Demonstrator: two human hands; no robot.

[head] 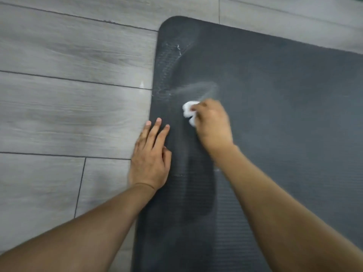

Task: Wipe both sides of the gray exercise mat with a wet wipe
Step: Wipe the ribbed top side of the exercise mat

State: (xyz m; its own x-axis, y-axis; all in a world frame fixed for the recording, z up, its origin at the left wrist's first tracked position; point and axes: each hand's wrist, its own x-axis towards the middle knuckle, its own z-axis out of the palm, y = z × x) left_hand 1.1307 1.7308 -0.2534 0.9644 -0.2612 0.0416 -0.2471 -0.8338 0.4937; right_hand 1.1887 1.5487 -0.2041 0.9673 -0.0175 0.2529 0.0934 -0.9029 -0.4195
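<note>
While my left hand lies flat, fingers straight, on the mat's nine-o'clock edge, my right hand clutches the wet wipe; open mat spreads toward three o'clock.

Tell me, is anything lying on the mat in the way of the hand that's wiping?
Nothing visible does. The right hand presses the wet wipe onto the mat; the left hand rests flat at its edge.

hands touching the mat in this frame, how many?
2. The left hand rests flat on the mat at its left edge, fingers straight. The right hand grips a white wipe and presses it on the mat, further in.
</note>
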